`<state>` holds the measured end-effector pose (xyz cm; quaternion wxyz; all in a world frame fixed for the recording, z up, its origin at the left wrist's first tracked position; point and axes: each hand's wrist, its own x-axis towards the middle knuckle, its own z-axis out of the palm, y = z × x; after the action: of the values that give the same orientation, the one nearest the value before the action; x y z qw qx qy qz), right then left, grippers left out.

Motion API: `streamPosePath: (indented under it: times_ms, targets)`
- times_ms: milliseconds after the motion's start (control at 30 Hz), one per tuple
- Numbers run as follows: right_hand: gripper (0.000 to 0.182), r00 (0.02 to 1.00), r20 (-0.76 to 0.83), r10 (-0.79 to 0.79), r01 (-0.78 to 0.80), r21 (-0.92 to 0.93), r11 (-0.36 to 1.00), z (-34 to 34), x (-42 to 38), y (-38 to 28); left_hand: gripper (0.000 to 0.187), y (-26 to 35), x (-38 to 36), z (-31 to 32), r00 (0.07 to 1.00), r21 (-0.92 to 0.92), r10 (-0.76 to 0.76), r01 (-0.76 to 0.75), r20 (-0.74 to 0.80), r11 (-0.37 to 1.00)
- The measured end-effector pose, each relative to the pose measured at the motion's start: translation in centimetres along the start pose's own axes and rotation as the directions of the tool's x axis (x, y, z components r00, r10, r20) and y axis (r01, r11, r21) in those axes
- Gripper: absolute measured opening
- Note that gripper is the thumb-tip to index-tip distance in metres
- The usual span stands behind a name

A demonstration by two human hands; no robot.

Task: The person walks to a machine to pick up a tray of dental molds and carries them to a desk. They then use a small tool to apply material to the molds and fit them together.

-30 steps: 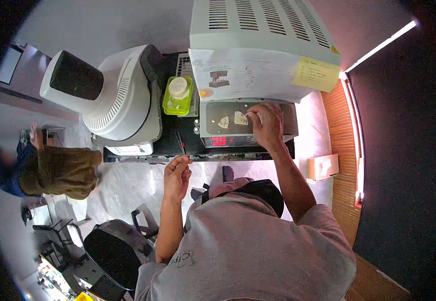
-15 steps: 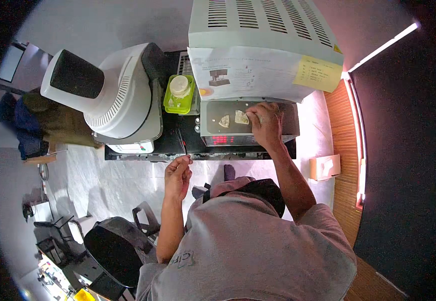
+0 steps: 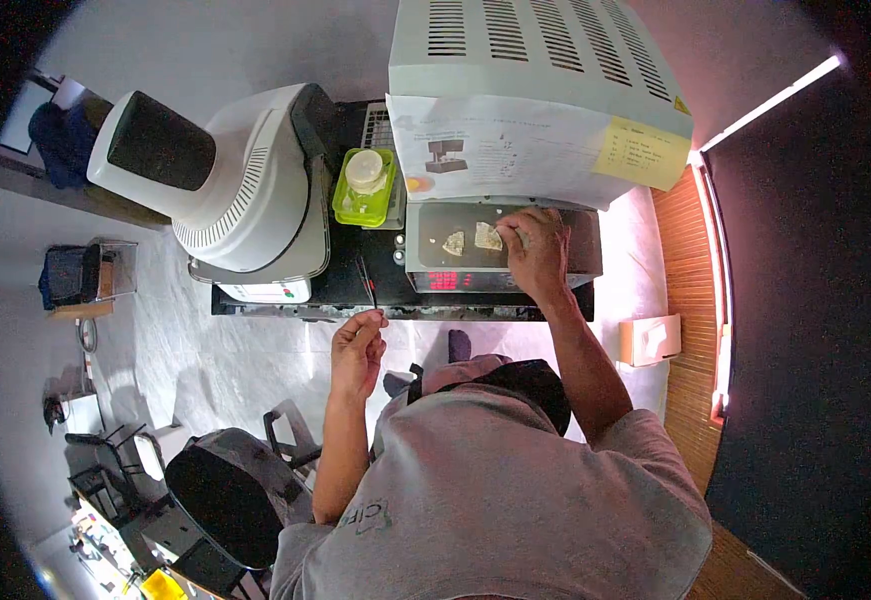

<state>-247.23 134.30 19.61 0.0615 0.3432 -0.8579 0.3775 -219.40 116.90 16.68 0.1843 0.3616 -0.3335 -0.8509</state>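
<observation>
My right hand [image 3: 538,250] is over the grey metal plate [image 3: 435,215] of a bench heater with red digits. Its thumb and fingers are closed at the right edge of a pale, squarish flat piece [image 3: 486,236]. A smaller pale triangular piece [image 3: 453,242] lies to the left, with tiny crumbs around it. In front of the black bench, my left hand [image 3: 357,350] is closed in a pinch on the near end of thin dark tweezers [image 3: 368,283]. The tweezers' two tips point away from me and stand apart.
A white rounded machine [image 3: 245,190] stands on the left. Beside it, a lime-green tray [image 3: 367,213] holds a round white tub [image 3: 363,168]. A vented grey housing [image 3: 535,75] with taped papers overhangs the plate. Two small metallic items [image 3: 399,248] sit left of the plate.
The camera view has shifted slightly, so the bench equipment appears a little further right. Both hands keep nearly the same poses beside the same things.
</observation>
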Motion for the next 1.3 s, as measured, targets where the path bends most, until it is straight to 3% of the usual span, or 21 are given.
streamPosePath:
  times_ms: [433, 733, 1033, 1300]
  targets:
    - [0.006, 1.0, -0.005, 0.011, -0.011, -0.057, 0.998, 0.0, 0.2, -0.4, 0.013, 0.0, 0.1, -0.2, 1.0, -0.002, 0.006, -0.006, 0.015, 1.0]
    - [0.007, 0.99, 0.032, -0.135, 0.138, -0.134, 0.981, -0.7, -0.1, -0.7, 0.013, 0.1, 0.1, 0.2, 0.999, 0.016, 0.008, -0.009, 0.043, 1.0]
    - [0.009, 0.989, 0.112, -0.093, 0.111, -0.164, 0.98, -1.3, 0.4, -1.1, 0.012, 0.0, 0.3, 0.1, 1.0, 0.018, -0.007, 0.006, 0.027, 1.0]
    - [0.012, 0.986, 0.151, -0.068, 0.074, -0.034, 0.997, -1.8, 1.3, -1.0, 0.011, -0.1, 0.1, 0.0, 1.0, 0.016, 0.0, 0.0, -0.005, 1.0]
